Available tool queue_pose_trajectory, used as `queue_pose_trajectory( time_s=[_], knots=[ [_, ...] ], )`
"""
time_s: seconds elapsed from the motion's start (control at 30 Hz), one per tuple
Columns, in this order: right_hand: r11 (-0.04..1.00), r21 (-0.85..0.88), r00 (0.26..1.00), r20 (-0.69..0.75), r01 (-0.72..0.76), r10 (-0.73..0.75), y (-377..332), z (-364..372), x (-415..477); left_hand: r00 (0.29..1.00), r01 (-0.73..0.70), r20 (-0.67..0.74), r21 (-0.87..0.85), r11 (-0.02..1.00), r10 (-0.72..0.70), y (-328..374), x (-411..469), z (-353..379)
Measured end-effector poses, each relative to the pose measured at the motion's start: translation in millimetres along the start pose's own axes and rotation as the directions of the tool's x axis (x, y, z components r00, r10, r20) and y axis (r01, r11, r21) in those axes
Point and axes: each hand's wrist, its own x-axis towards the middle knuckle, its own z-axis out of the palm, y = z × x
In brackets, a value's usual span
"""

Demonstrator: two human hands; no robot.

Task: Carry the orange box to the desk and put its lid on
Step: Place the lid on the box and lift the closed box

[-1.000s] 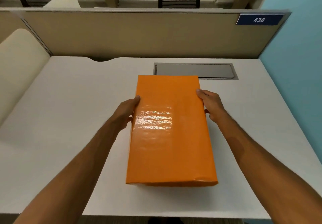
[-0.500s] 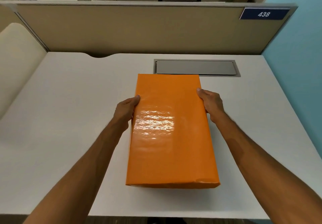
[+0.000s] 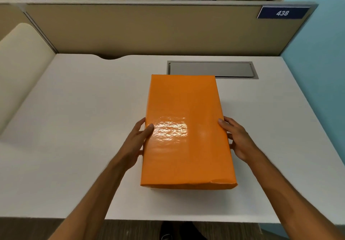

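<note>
The orange box (image 3: pixel 186 131) stands in the middle of the white desk (image 3: pixel 74 127), its glossy orange lid covering the top. My left hand (image 3: pixel 139 142) presses against its left side, thumb resting on the lid's edge. My right hand (image 3: pixel 236 140) holds the right side, fingers along the wall and thumb at the top edge. A dent shows in the lid's near right corner. The box below the lid is mostly hidden.
A grey cable hatch (image 3: pixel 211 69) lies flush in the desk just behind the box. A beige partition (image 3: pixel 149 28) with a blue "438" sign (image 3: pixel 282 12) closes the back. A blue wall (image 3: pixel 324 71) is on the right, a cream cushion (image 3: pixel 20 62) on the left.
Both hands have slid back along the box's sides toward me, from near its far half to about its middle. The box itself stays on the desk.
</note>
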Motion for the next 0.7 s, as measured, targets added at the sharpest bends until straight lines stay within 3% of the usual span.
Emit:
queue_pose_trajectory(
  time_s=[0.3,0.7],
  knots=[
    [0.994,0.107,0.998,-0.054,0.036,-0.030,3.1,13.3,-6.0,0.997,-0.072,-0.038,-0.038,0.997,0.071,-1.8,3.2,-2.7],
    [0.996,0.065,0.995,0.078,0.056,-0.061,-29.0,70.1,28.2,0.981,-0.103,-0.178,-0.119,0.988,0.081,6.8,3.2,-50.7]
  ],
)
